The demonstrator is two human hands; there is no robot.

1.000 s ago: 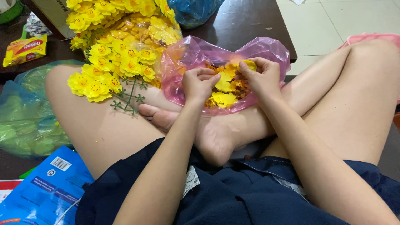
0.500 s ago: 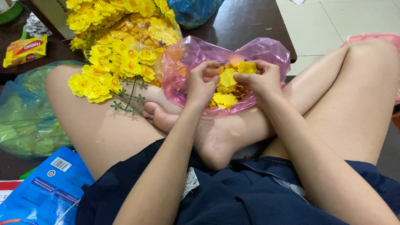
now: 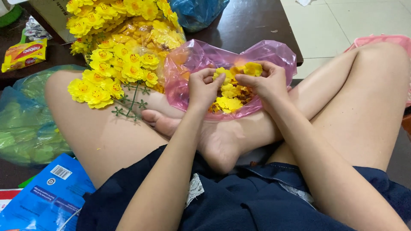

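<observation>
I sit cross-legged with a pink plastic bag [image 3: 192,64] resting on my legs. Inside it lie several loose yellow fabric flowers [image 3: 229,102]. My left hand [image 3: 204,89] and my right hand [image 3: 266,81] are both inside the bag's mouth, fingertips close together. Between them they pinch a yellow flower piece [image 3: 222,73], and my right fingers also touch another yellow flower [image 3: 252,68]. A bunch of yellow artificial flowers on green stems [image 3: 111,72] lies over my left knee, just left of the bag.
A clear bag of yellow flowers [image 3: 145,34] lies on the dark wooden table [image 3: 252,25]. A green plastic bag [image 3: 25,124] sits at left, a blue packet [image 3: 43,201] at bottom left, a yellow snack packet [image 3: 23,53] at top left, a blue bag [image 3: 197,13] at top.
Both hands lifted slightly inside the pink bag and drew closer together, bringing a yellow flower piece up between the fingertips.
</observation>
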